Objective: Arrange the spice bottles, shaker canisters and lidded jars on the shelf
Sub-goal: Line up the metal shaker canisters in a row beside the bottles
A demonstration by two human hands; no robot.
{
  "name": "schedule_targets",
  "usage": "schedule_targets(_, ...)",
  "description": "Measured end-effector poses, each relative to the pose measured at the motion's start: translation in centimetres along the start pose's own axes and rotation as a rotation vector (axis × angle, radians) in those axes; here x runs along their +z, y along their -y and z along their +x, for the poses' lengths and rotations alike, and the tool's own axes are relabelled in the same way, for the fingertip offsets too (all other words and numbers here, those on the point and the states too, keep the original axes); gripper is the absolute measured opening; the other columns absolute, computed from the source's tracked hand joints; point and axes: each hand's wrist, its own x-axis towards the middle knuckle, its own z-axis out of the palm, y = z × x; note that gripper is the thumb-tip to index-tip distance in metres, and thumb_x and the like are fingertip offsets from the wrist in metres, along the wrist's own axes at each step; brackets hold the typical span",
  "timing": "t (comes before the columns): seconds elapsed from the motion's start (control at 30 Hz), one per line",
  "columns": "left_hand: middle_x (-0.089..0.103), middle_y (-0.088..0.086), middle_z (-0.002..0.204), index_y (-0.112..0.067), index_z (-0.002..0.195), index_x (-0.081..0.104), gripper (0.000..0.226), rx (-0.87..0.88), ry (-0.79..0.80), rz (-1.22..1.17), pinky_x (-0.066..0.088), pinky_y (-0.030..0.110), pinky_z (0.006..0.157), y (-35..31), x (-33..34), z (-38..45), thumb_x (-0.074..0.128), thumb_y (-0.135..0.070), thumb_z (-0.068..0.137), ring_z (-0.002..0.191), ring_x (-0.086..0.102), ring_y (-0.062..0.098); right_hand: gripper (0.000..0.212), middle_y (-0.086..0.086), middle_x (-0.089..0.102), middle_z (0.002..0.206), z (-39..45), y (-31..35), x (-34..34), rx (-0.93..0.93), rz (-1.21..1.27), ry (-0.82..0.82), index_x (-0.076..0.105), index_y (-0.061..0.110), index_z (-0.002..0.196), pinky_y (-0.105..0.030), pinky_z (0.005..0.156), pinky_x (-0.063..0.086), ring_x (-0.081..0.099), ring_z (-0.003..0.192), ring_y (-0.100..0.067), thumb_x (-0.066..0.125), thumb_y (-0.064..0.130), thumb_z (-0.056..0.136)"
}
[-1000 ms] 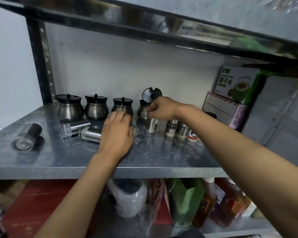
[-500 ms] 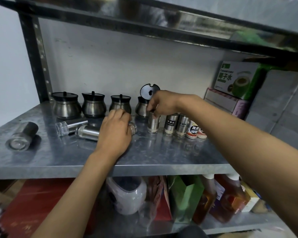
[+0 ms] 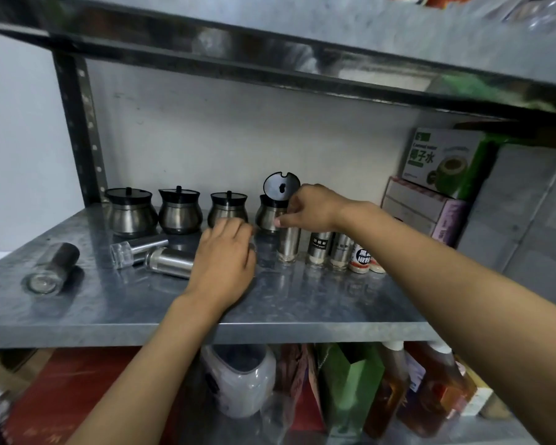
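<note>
- Right hand (image 3: 312, 208) reaches in from the right, forearm across the shelf (image 3: 302, 303), fingers curled down and pinching the top of an upright shaker (image 3: 289, 245).
- That shaker stands at the left end of a row of upright bottles (image 3: 341, 252), mid-shelf, just in front of the open jar (image 3: 270, 213) with its lid flipped up.
- Left hand (image 3: 227, 261) comes from the near side, palm down, fingers bent over a lying canister (image 3: 170, 261); cannot tell if they grip it or just rest on it, the contact is hidden.
- Another lying bottle (image 3: 135, 250) sits just behind that canister; a dark canister (image 3: 53, 268) lies well apart at the far left.
- Three lidded jars (image 3: 177, 210) stand in a row at the back left, beside the open one.
- Handling guess: shakers are steel-sleeved glass, stiff, light, smooth and likely slippery; lying ones will roll. Take them round the body, not by the cap.
- Glass ends probably chip if knocked on the metal shelf; set down gently.
- Jars look heavier, with loose lids; lift by the belly.
</note>
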Motion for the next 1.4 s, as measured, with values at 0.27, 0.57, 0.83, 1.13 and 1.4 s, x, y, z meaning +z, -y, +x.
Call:
schedule_targets(0.27, 0.056, 0.009, 0.115, -0.008, 0.114, 0.054, 0.033, -0.086, -0.053, -0.114, 0.04, 0.041, 0.093, -2.1, 1.6, 1.4, 0.048, -0.018, 0.083, 0.113, 0.045, 0.027, 0.025, -0.004, 0.072, 0.101, -0.1, -0.4, -0.2, -0.008, 0.015, 0.06, 0.073, 0.014, 0.1, -0.037, 0.089, 0.054, 0.065, 0.096, -0.022, 0.071, 0.027, 0.08)
schedule_targets(0.57, 0.054, 0.011, 0.119, -0.005, 0.119, 0.051, 0.038, -0.086, -0.105, -0.143, 0.04, 0.042, 0.099, -2.4, 2.0, 0.9, 0.048, -0.014, 0.082, 0.117, 0.044, 0.027, 0.022, -0.008, 0.074, 0.097, -0.3, -1.2, 0.1, -0.018, 0.167, -0.007, 0.074, 0.011, 0.095, -0.039, 0.087, 0.055, 0.068, 0.094, -0.024, 0.069, 0.023, 0.078)
schedule_targets(0.83, 0.053, 0.008, 0.124, -0.006, 0.126, 0.05, 0.044, -0.04, -0.112, -0.181, 0.035, 0.037, 0.106, -2.6, 1.4, 0.2, 0.048, -0.014, 0.083, 0.121, 0.041, 0.023, 0.021, 0.002, 0.062, 0.069, -0.3, -0.8, 0.7, -0.01, 0.016, -0.1, 0.065, 0.02, 0.071, -0.027, 0.058, 0.041, 0.061, 0.072, -0.019, 0.077, 0.037, 0.074)
schedule_targets(1.13, 0.055, 0.008, 0.123, -0.007, 0.124, 0.052, 0.041, -0.09, -0.122, -0.197, 0.038, 0.04, 0.103, -2.4, 1.4, 0.1, 0.047, -0.015, 0.084, 0.119, 0.043, 0.024, 0.022, -0.01, 0.073, 0.097, -0.2, -0.6, -0.3, 0.042, 0.096, 0.013, 0.073, 0.008, 0.09, -0.04, 0.084, 0.057, 0.067, 0.093, -0.026, 0.072, 0.012, 0.069)
schedule_targets(1.4, 0.057, 0.011, 0.119, -0.004, 0.12, 0.054, 0.038, -0.118, -0.106, -0.189, 0.04, 0.042, 0.1, -2.3, 1.6, 0.2, 0.046, -0.016, 0.085, 0.115, 0.046, 0.026, 0.021, -0.003, 0.063, 0.074, -0.3, -0.5, -0.6, 0.065, 0.144, -0.011, 0.068, 0.009, 0.078, -0.026, 0.062, 0.045, 0.057, 0.066, -0.018, 0.071, 0.03, 0.078)
